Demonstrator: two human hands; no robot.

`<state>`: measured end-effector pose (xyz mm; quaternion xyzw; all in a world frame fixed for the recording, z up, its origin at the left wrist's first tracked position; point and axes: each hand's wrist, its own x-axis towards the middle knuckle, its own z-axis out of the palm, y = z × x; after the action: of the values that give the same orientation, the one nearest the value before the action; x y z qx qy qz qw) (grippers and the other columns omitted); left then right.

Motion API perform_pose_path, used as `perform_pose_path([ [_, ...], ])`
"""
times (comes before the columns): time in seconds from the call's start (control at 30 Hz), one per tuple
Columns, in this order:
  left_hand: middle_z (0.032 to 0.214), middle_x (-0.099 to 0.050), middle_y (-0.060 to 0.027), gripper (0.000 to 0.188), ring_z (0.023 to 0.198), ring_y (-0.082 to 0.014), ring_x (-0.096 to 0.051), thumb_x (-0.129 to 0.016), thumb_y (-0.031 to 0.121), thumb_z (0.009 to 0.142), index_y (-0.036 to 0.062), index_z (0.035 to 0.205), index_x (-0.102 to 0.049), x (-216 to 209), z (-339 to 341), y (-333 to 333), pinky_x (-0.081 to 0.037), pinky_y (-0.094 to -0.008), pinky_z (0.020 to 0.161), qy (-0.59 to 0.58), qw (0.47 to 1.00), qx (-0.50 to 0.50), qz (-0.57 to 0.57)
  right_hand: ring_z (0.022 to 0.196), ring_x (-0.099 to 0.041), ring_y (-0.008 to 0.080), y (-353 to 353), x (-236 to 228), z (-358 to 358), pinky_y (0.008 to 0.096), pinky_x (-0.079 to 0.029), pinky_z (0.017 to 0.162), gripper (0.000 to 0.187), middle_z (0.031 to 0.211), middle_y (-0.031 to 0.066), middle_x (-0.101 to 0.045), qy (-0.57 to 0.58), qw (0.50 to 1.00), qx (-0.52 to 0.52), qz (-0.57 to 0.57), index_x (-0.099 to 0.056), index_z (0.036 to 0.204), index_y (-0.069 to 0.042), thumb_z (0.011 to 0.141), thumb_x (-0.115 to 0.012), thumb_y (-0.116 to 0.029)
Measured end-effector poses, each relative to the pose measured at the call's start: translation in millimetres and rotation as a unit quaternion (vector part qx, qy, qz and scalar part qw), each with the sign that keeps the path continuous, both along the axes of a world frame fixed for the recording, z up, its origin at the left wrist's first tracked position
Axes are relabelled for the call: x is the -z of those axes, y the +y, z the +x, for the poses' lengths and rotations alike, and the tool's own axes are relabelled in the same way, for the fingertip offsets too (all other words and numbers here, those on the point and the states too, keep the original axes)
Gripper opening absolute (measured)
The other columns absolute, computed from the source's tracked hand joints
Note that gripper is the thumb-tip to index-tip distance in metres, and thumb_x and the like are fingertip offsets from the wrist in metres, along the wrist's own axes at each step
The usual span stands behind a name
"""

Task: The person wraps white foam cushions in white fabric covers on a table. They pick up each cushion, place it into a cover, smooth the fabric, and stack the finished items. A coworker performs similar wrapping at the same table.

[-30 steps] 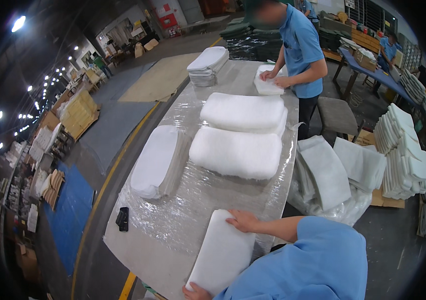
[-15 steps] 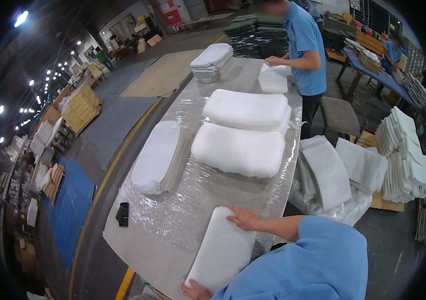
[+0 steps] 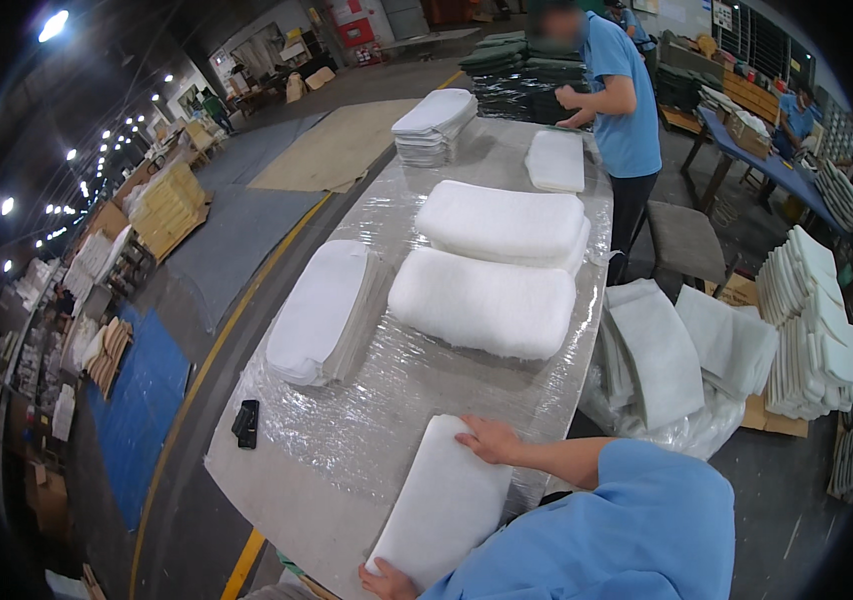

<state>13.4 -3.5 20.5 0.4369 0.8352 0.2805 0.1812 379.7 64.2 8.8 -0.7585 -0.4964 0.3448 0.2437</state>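
Note:
A white wadding pad (image 3: 444, 500) with rounded corners lies at the near edge of the table, close against my body. My right hand (image 3: 490, 440) grips its far end, fingers on top near the corner. At its near end, my left hand (image 3: 389, 579) holds the other corner, the thumb lying on the upper face. Beyond it rest thick, fluffy white pads (image 3: 484, 303) in two piles. A stack of thin white oval sheets (image 3: 317, 312) stands to their left.
Plastic film covers the table (image 3: 337, 450). A black hand tool (image 3: 246, 424) lies near its left edge. Another sheet stack (image 3: 434, 112) stands at the far end. A co-worker (image 3: 623, 110) stands by a white pad (image 3: 556, 161). Right of the table are a stool (image 3: 685, 240) and piled pads (image 3: 809, 320).
The co-worker's hands have come up off the far pad, which now lies flat on the table. My hands keep their hold on the near pad; the view has shifted slightly.

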Motion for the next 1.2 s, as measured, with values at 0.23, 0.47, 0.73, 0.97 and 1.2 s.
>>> perform_pose_path([
  [0.23, 0.137, -0.059, -0.0293, 0.067, 0.129, -0.0469, -0.052, -0.071, 0.043, 0.095, 0.0001, 0.144, -0.057, 0.5, 0.1, 0.6, -0.039, -0.0549, 0.115, 0.009, 1.000, -0.003, 0.001, 0.131, -0.059, 0.0400, 0.1, -1.6, 0.7, 0.0496, -0.046, 0.109, 0.062, 0.141, 0.0210, -0.064, 0.005, 1.000, -0.006, 0.001, -0.050, 0.150, -0.010, 0.106, -0.050, -0.054],
  [0.47, 0.139, -0.058, -0.0321, 0.067, 0.131, -0.0474, -0.052, -0.070, 0.039, 0.096, -0.0039, 0.145, -0.055, -5.0, 1.3, 0.0, -0.039, -0.0548, 0.116, -0.018, 1.000, 0.004, -0.008, 0.131, -0.059, 0.0408, -0.8, 0.8, 2.5, 0.0506, -0.046, 0.109, 0.063, 0.142, 0.0212, -0.063, 0.006, 1.000, -0.002, 0.004, -0.049, 0.152, -0.011, 0.106, -0.048, -0.056],
  [0.73, 0.141, -0.057, -0.0327, 0.068, 0.133, -0.0483, -0.051, -0.069, 0.040, 0.096, -0.0027, 0.148, -0.053, -7.7, 2.0, -1.9, -0.037, -0.0548, 0.118, -0.027, 0.999, -0.017, -0.031, 0.132, -0.059, 0.0407, 0.1, -4.7, 1.4, 0.0503, -0.046, 0.109, 0.064, 0.142, 0.0220, -0.063, 0.010, 1.000, -0.012, -0.005, -0.049, 0.151, -0.010, 0.107, -0.049, -0.055],
  [0.97, 0.144, -0.055, -0.0327, 0.070, 0.135, -0.0488, -0.049, -0.065, 0.044, 0.098, -0.0021, 0.149, -0.051, -7.2, -1.7, -2.7, -0.036, -0.0556, 0.119, -0.038, 0.998, 0.010, -0.040, 0.128, -0.061, 0.0436, -0.6, 0.0, 1.6, 0.0510, -0.048, 0.108, 0.065, 0.139, 0.0246, -0.064, 0.008, 1.000, -0.009, 0.013, -0.048, 0.153, -0.009, 0.107, -0.048, -0.056],
  [1.2, 0.148, -0.051, -0.0314, 0.073, 0.137, -0.0486, -0.046, -0.065, 0.047, 0.098, 0.0003, 0.152, -0.049, -2.7, -4.0, 0.3, -0.036, -0.0548, 0.119, -0.016, 0.999, 0.014, -0.042, 0.128, -0.060, 0.0442, 2.9, 3.6, 2.3, 0.0512, -0.048, 0.108, 0.066, 0.139, 0.0252, -0.064, 0.007, 1.000, -0.019, 0.006, -0.048, 0.152, -0.008, 0.107, -0.047, -0.056],
])
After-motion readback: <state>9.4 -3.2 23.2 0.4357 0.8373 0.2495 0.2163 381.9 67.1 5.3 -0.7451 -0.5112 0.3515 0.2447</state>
